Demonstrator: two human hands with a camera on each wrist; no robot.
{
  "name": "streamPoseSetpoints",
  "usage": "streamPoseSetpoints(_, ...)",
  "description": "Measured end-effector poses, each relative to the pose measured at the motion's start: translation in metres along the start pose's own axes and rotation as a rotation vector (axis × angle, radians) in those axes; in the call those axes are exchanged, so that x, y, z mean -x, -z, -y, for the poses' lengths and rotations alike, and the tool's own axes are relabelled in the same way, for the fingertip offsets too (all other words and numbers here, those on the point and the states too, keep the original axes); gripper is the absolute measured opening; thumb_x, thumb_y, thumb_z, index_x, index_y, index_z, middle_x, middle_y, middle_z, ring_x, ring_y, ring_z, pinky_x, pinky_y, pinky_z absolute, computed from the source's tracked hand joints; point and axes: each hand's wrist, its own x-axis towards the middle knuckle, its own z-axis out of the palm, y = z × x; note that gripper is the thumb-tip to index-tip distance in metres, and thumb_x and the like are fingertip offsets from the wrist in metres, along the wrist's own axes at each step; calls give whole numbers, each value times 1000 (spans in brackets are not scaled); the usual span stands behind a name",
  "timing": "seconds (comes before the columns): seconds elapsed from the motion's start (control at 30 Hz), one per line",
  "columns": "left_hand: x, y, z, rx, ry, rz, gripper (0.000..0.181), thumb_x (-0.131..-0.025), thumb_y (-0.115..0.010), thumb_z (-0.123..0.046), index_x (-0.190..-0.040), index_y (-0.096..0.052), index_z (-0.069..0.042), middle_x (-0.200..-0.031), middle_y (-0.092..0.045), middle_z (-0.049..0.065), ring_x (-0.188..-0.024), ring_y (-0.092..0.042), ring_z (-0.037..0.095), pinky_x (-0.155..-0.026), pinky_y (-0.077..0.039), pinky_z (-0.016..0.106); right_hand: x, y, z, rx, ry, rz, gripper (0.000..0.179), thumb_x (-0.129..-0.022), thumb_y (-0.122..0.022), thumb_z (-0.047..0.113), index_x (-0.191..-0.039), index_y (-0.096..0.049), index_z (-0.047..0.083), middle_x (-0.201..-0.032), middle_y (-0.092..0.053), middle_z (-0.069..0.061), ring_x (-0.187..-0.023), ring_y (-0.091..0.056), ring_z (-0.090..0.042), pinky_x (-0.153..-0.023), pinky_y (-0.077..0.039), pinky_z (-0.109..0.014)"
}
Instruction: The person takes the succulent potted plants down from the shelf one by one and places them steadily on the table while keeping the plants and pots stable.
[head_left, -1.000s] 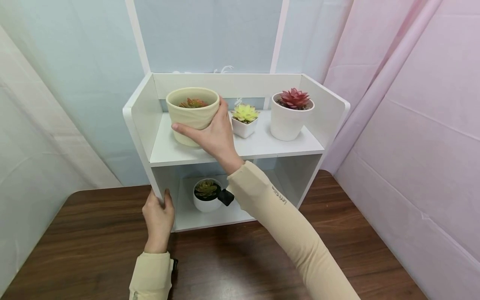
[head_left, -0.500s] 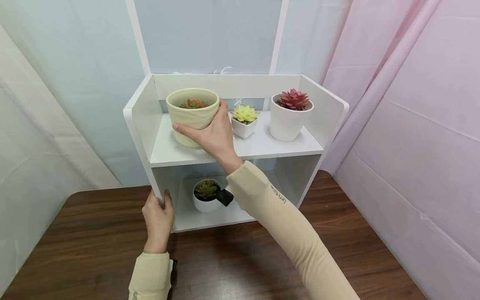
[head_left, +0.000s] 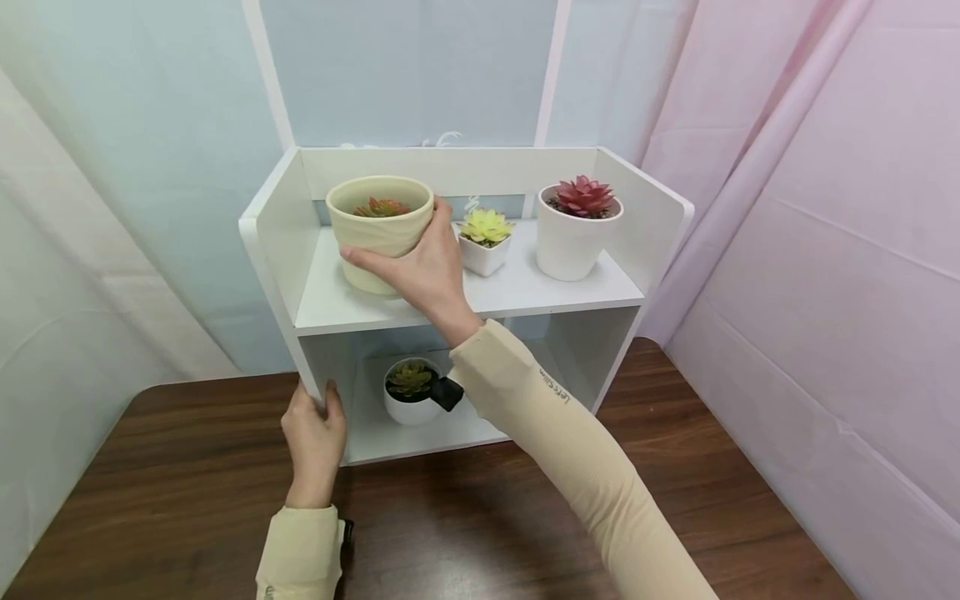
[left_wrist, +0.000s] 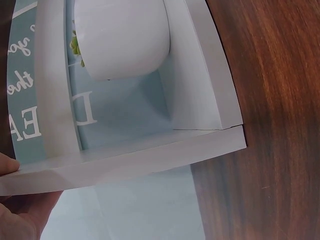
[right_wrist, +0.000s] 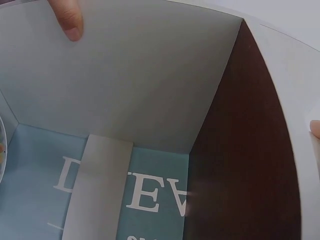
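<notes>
In the head view my right hand [head_left: 427, 271] grips a cream flowerpot [head_left: 378, 242] from its front and right side, thumb across the front. An orange-red succulent [head_left: 381, 207] shows inside it. The pot stands at the left of the upper board of a white shelf unit [head_left: 487, 296]; whether its base bears fully on the board, I cannot tell. Lower down, my left hand [head_left: 313, 433] holds the front edge of the left side panel [head_left: 275, 262], thumb on the inner face. The left wrist view shows that panel edge [left_wrist: 125, 167] between thumb and fingers.
Right of the cream pot stand a small white pot with a yellow-green succulent [head_left: 486, 227] and a white pot [head_left: 570, 246] with a red succulent. A round white pot [head_left: 411, 408] sits on the lower board. Beneath is a dark wooden table [head_left: 187, 467].
The whole scene lies slightly further left in the head view. Both hands and the pots keep their places relative to the shelf unit.
</notes>
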Motion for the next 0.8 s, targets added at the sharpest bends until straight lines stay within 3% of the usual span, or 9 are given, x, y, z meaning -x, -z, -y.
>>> streamPoseSetpoints(0.8,1,-5,-2,6,2,13,24,-90,-56,6,-113,-58,12,-107,-64,33,-96,-63,51,-72,-50,63,-1,9,0,-62,13,-33,105,-58,-92,35,-141,-31,11,-126,-50,4,-109,-51,-7,-94,-42,-24)
